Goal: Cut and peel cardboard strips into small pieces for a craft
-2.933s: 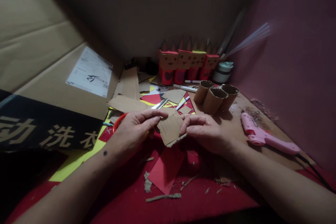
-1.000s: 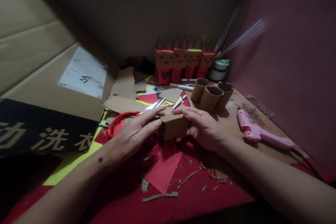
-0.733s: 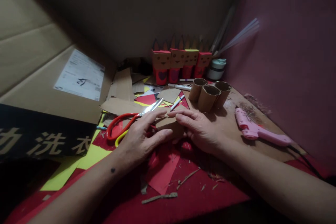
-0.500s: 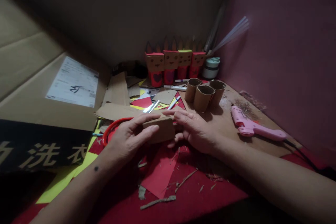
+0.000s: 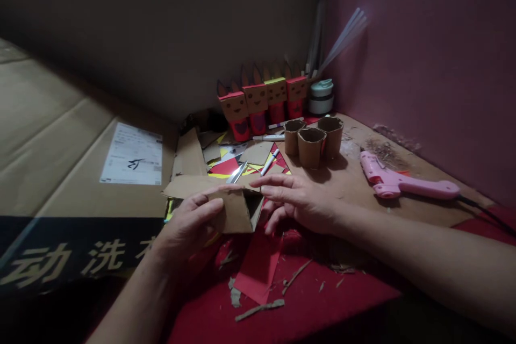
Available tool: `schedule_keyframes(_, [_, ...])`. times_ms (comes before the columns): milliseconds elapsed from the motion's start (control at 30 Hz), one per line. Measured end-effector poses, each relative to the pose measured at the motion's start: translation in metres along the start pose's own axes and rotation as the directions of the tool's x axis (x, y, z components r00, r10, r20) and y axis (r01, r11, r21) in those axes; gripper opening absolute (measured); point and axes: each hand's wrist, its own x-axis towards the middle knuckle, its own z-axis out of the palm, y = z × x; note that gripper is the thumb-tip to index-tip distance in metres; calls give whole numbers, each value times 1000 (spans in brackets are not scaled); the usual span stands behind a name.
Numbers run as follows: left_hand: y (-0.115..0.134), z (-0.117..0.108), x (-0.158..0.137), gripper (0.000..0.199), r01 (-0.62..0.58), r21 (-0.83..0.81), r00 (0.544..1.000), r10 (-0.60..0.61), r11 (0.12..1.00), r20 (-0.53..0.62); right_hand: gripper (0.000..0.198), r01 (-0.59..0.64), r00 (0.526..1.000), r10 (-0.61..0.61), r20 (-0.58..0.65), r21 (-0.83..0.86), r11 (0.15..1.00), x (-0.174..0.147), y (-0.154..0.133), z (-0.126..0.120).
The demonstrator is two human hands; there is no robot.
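In front of me my left hand (image 5: pixel 197 217) grips a small folded cardboard box (image 5: pixel 236 214), thumb on its near face and fingers behind. The box lies on its side, and its open end with a dark inside faces right. My right hand (image 5: pixel 292 199) is at that open end, fingers stretched out and apart, tips at the box's edge. Whether they touch it is hard to tell. Beneath the hands lies a red paper piece (image 5: pixel 260 266). Just beyond the box are a scissors blade (image 5: pixel 238 172) and a white marker (image 5: pixel 270 162).
Three cardboard tubes (image 5: pixel 311 149) stand behind my right hand. A pink glue gun (image 5: pixel 407 180) with a black cord lies right. Several cardboard figures with faces (image 5: pixel 256 99) line the back beside a pale green jar (image 5: pixel 321 98). A large carton (image 5: pixel 80 188) borders the left; cardboard scraps (image 5: pixel 260 309) litter the red surface.
The box has turned so its open end shows toward the right. My right fingers have come off its top and spread apart at that end. The view has shifted slightly left.
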Motion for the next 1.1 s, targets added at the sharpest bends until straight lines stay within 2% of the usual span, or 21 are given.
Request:
schedule_keyframes(100, [-2,3,0,36,14,-60,997,-9,998,77,33,-26,999,26,24,-26,999,0,0,1])
schedule_keyframes(200, [-4,1,2,40,-18,-100,990,32,995,139,32,-16,1000,17,12,-70,997,-2,-1,3])
schedule_keyframes(300, [-4,-3,4,41,-52,-82,978,67,995,195,35,40,999,-37,17,-208,977,-5,-5,5])
schedule_keyframes(367, [-4,-3,3,42,-62,-65,972,75,996,221,36,133,991,-120,58,-326,936,-8,-5,6])
schedule_keyframes(467, [-3,2,-2,41,-53,-68,974,67,996,216,33,290,956,-270,113,-492,821,-10,-3,6])
schedule_keyframes(533, [-3,6,-4,41,-36,-79,978,52,996,201,31,336,936,-335,112,-576,745,-10,0,5])
schedule_keyframes(600, [-3,8,-5,39,-31,-84,980,47,996,196,30,344,928,-359,102,-608,716,-10,2,4])
schedule_keyframes(800, [-4,8,-2,35,-43,-109,975,65,993,210,29,315,938,-338,80,-605,732,-8,3,3])
schedule_keyframes(967, [-5,12,-5,33,-17,-112,990,32,994,138,31,259,959,-274,75,-626,736,-10,0,3])
schedule_keyframes(1100, [-4,14,-5,29,-22,-126,997,31,992,75,32,204,978,-194,77,-546,813,-12,-6,7])
